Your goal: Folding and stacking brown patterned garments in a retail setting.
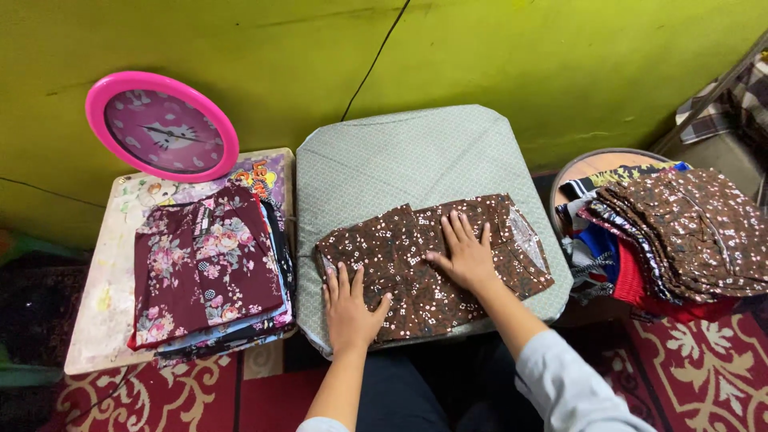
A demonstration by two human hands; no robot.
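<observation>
A brown floral garment (400, 240) lies folded flat on a green-patterned padded board (400, 152) in front of me. My left hand (350, 306) rests palm down on its near left part, fingers spread. On the middle of the cloth my right hand (464, 253) presses flat, fingers pointing away from me. Neither hand grips anything.
A stack of folded clothes topped by a maroon floral piece (204, 268) sits on a low table (104, 312) at left, with a pink round clock (162, 126) behind it. At right a pile of unfolded garments (680, 232) covers a round stool. A yellow-green wall stands behind.
</observation>
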